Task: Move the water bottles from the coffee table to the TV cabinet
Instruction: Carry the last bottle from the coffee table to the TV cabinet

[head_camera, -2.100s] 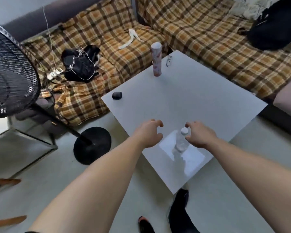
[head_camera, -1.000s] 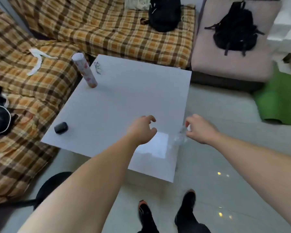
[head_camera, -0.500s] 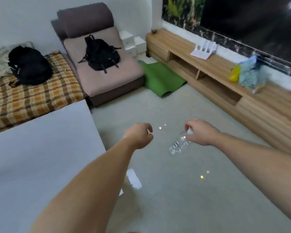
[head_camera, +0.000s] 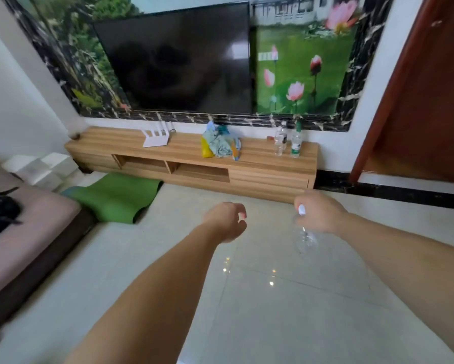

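Right hand (head_camera: 319,212): grip pinched around the neck of a clear plastic water bottle with a white cap (head_camera: 303,236). Bottle hangs below the hand, over the pale tiled floor (head_camera: 273,311), well short of the cabinet.

Left hand (head_camera: 227,222): held out over the floor, fingers loosely curled, grip holding nothing.

Ahead: long low wooden TV cabinet (head_camera: 262,164) against the wall, under a large black flat-screen television (head_camera: 178,61). Near the cabinet top's right end stand clear plastic bottles in a tight cluster (head_camera: 279,141), and just beside them a clear bottle with a green label (head_camera: 296,143); exact count in the cluster unclear. At mid-top, a heap of crumpled pale-blue and yellow bags (head_camera: 219,145). Toward the left end, a white router with upright antennas (head_camera: 156,136).

On the floor before the cabinet's left end, a green mat (head_camera: 115,195). At the frame's left edge, a pink-cushioned seat (head_camera: 29,232) carrying a black bag (head_camera: 0,214).
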`<state>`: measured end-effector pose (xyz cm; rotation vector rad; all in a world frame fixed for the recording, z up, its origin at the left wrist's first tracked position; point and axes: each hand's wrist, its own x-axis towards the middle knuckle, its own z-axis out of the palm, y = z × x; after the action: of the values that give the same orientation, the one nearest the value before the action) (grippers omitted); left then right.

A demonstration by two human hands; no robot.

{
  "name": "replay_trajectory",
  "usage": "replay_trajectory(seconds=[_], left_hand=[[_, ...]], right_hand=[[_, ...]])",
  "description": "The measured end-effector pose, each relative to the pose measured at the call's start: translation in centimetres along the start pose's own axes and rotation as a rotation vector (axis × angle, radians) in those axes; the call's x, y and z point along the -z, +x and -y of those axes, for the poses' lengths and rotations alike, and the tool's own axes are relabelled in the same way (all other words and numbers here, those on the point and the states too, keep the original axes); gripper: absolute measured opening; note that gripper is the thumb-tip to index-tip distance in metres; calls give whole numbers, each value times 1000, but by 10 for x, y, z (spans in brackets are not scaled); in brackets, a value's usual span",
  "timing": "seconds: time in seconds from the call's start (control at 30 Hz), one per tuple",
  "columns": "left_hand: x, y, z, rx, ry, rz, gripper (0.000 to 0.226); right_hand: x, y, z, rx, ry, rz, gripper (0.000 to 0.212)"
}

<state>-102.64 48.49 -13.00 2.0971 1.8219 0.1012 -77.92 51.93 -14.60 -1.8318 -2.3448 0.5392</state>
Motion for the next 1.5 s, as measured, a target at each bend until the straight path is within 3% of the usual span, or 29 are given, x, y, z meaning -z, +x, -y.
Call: replay_trajectory(seconds=[0.17,0.4,0.87,1.1,1.5], left_hand=[[6,53,-48,-81,53,18,25],[12,121,-57,-149,76,-34,40],[43,345,39,-70,-22,-15,47],[61,431,42,-114,-10,9,46],[66,612,16,-94,117,115,44]], right_hand=[[32,1,-66,-120,-74,-28,11],[49,45,-93,-170,-46,-34,15],[84,278,-81,-181,95,-48,21],[108,363,-95,-212,75,-70,16],[105,523,-215,-209,70,51,20]])
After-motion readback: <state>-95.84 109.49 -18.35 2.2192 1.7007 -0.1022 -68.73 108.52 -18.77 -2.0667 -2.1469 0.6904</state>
